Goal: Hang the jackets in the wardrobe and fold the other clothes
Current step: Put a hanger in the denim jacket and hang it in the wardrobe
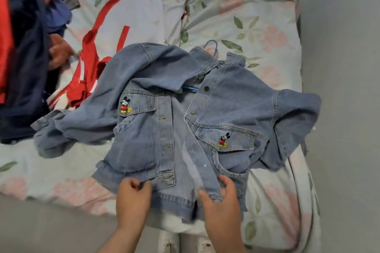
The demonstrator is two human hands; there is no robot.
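A flowered bed sheet [246, 6] fills most of the view. On it lies a denim jacket [226, 98], front up and unbuttoned, sleeves spread out (a cartoon mouse patch on each chest pocket). Behind it lies a red and white garment [144, 6], with dark navy clothes [24, 68] at the left edge. The left hand [133, 193] pinches the jacket's bottom hem; the right hand [222, 197] grasps the other front edge. A blue hanger [211, 44] pokes from the collar.
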